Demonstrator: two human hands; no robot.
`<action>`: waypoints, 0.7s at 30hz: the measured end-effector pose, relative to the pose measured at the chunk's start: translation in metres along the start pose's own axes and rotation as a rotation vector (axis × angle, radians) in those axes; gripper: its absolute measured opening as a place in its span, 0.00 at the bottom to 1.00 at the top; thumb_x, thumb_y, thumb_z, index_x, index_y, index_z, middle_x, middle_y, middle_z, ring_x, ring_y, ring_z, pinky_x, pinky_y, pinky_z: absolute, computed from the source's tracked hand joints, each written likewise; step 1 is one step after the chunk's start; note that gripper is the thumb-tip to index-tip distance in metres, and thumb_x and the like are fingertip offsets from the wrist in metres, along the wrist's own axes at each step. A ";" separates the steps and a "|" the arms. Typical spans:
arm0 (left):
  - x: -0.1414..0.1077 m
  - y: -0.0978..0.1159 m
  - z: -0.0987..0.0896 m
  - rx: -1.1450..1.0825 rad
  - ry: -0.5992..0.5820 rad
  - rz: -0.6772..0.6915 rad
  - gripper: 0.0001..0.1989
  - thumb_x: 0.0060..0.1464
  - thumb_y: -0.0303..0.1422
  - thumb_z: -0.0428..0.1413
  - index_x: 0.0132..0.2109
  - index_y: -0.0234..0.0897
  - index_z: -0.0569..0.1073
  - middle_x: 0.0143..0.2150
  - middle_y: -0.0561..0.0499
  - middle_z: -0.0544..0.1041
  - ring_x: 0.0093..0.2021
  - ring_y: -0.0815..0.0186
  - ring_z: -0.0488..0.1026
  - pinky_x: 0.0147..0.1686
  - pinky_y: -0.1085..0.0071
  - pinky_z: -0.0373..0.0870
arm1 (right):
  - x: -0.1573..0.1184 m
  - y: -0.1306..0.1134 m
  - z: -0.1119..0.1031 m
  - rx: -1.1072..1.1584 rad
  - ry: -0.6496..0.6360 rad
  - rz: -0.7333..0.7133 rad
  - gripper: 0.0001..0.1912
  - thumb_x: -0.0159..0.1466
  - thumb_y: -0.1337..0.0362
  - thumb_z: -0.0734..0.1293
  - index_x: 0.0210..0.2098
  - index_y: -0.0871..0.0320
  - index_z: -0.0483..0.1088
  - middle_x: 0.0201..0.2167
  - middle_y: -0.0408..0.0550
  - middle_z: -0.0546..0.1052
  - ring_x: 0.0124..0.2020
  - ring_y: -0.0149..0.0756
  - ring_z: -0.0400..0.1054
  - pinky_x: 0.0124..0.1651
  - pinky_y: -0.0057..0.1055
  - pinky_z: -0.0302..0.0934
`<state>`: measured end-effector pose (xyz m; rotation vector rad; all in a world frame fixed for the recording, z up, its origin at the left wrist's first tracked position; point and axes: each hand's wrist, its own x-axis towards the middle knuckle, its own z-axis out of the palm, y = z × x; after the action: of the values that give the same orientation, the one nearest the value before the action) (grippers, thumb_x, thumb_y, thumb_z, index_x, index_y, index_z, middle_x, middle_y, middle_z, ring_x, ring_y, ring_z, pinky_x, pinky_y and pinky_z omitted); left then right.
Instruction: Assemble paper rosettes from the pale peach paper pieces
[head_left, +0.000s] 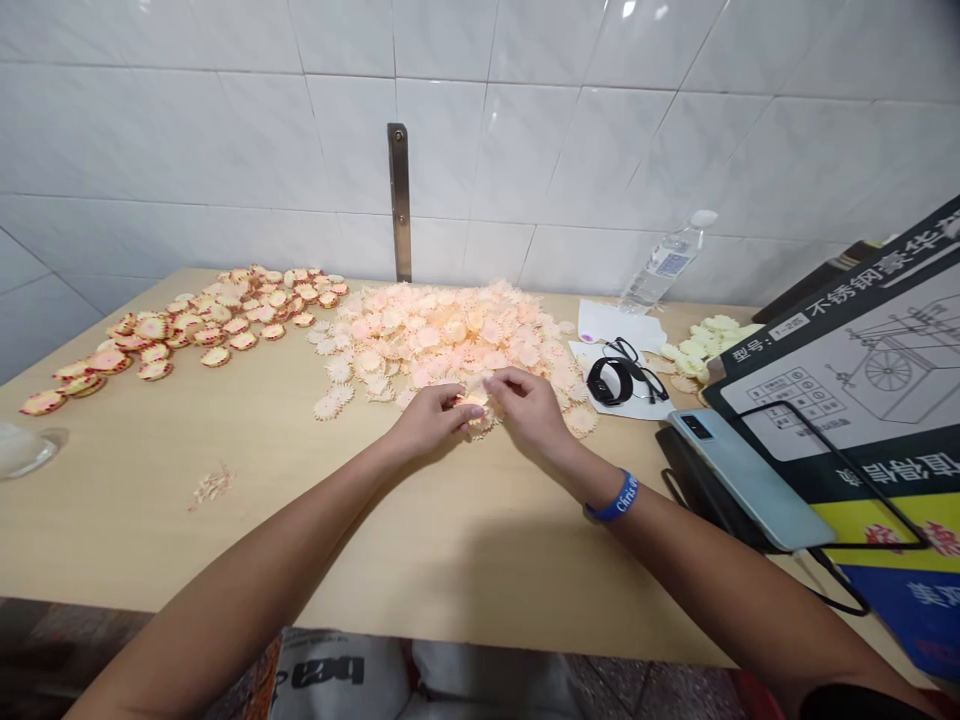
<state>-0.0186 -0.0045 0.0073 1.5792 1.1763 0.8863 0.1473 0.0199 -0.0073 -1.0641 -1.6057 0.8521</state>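
Between my hands, in front of the big pile, is a pale yellow flower-shaped disc (475,399) with a scalloped edge. My left hand (435,422) is closed on its left side, thumb in front. My right hand (531,408) pinches at its upper right side, where a thin pale petal-like layer shows; the fingertips partly hide it. Just behind my hands lies a heap of thin pale pink flower-shaped pieces (450,335) with frilled edges. Farther left, thicker stacked discs with red edges (241,310) are spread over the table (390,560).
To the right lie black glasses (634,368) and a black wristband (609,382) on white paper. A clear bottle (664,265) stands behind them. A pale blue phone (750,480) leans near a printed box (847,370). Small scraps (212,487) lie at left.
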 end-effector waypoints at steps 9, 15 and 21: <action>0.001 -0.006 0.000 -0.056 -0.043 0.017 0.16 0.50 0.44 0.57 0.29 0.33 0.71 0.24 0.52 0.70 0.26 0.69 0.66 0.28 0.72 0.61 | 0.024 0.000 -0.025 -0.188 0.192 -0.121 0.08 0.60 0.61 0.66 0.37 0.57 0.75 0.39 0.49 0.77 0.32 0.34 0.66 0.36 0.33 0.62; 0.005 -0.005 -0.001 -0.125 0.114 -0.086 0.14 0.43 0.41 0.60 0.30 0.34 0.71 0.21 0.54 0.68 0.24 0.70 0.64 0.25 0.73 0.59 | 0.013 -0.002 -0.019 -0.242 0.074 -0.271 0.10 0.65 0.61 0.64 0.40 0.55 0.76 0.38 0.50 0.77 0.34 0.36 0.69 0.35 0.34 0.62; 0.005 -0.007 -0.004 -0.003 0.171 -0.040 0.22 0.51 0.48 0.53 0.21 0.36 0.64 0.18 0.54 0.65 0.21 0.71 0.60 0.25 0.72 0.56 | 0.000 -0.004 -0.004 -0.175 -0.123 -0.291 0.08 0.61 0.58 0.70 0.37 0.54 0.76 0.34 0.47 0.76 0.30 0.33 0.66 0.34 0.32 0.62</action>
<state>-0.0228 0.0018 0.0017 1.4955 1.3214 1.0119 0.1505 0.0185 -0.0024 -0.8805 -1.9110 0.5995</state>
